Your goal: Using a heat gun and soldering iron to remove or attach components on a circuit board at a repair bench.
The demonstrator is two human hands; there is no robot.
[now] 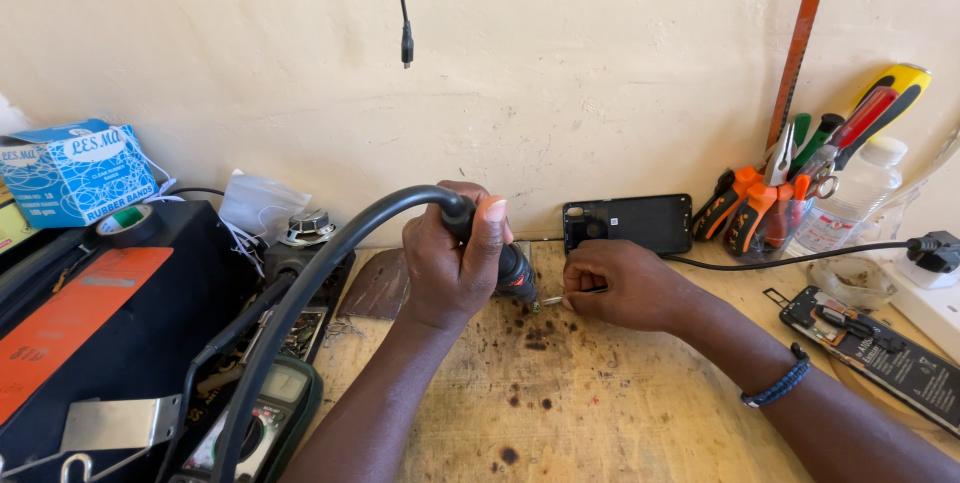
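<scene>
Spanning the view, bench (600, 413) w/ burn spots; black case (110, 343) fills its left edge, meter (270, 413) at front beside it. Phone (628, 223) leans on wall at back edge, tool cup (780, 213) at back right, opened phone (880, 348) near right edge. Left hand (455, 263) fully wrapped round hot-air handle (500, 263), thick hose (330, 273) trailing to front left, nozzle down near back-centre. Right hand (625, 283) fingers pinched on tweezers (560, 298), tip just beside nozzle; can't tell what's under it.
</scene>
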